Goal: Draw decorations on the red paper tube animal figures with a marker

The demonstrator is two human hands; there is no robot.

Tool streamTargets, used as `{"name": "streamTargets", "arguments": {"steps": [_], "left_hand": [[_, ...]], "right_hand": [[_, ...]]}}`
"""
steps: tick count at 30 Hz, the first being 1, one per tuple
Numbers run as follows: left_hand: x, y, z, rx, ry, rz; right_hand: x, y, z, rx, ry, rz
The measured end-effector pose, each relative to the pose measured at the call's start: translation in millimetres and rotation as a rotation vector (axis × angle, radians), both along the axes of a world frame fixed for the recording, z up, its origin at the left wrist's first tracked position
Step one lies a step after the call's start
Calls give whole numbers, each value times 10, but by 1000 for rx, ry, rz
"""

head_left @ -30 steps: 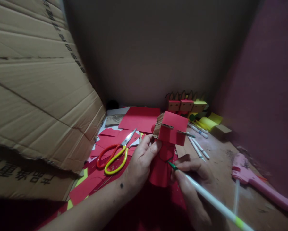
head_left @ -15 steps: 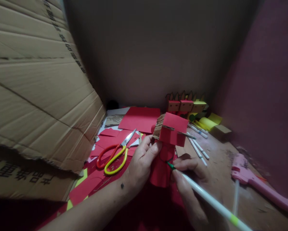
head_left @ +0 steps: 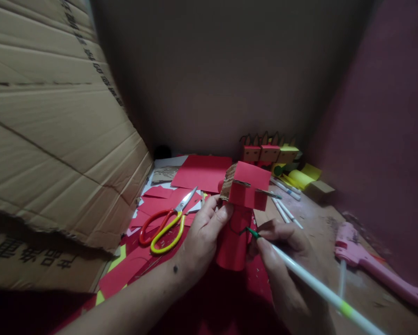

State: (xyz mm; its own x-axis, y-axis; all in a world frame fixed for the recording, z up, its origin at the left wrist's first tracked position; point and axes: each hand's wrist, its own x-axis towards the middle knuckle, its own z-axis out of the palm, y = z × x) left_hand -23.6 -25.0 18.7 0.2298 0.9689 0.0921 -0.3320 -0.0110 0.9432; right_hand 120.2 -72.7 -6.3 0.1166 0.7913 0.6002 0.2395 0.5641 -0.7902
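My left hand grips a red paper figure, a rolled tube topped by a red paper and cardboard box-shaped head. The thumb presses just below the head. In my right hand is a white marker with a green tip, held like a pen. Its tip touches or nearly touches the tube, where a dark curved line shows under the head. Scissors with one red and one yellow handle lie open on red paper left of my left hand.
Large cardboard rises at left. Red sheets lie behind the scissors. Several small paper figures stand at the back, near a yellow paper roll and more markers. A pink glue gun lies at right.
The marker tip has moved slightly up and right along the tube, and the dark line on it shows more fully. The figure has shifted a little left in my left hand.
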Motion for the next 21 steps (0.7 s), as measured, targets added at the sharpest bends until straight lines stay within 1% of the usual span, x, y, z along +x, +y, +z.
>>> {"name": "streamTargets", "arguments": {"steps": [5, 9, 16, 21], "left_hand": [[6, 3, 14, -4, -8, 34], [5, 14, 3, -18, -37, 25], [-31, 41, -19, -1, -26, 13], [-22, 2, 26, -30, -89, -59]], "right_hand": [[0, -12, -45, 33, -14, -25], [17, 10, -20, 23, 6, -20], [17, 2, 1, 44, 41, -8], [5, -35, 38, 104, 7, -18]]}}
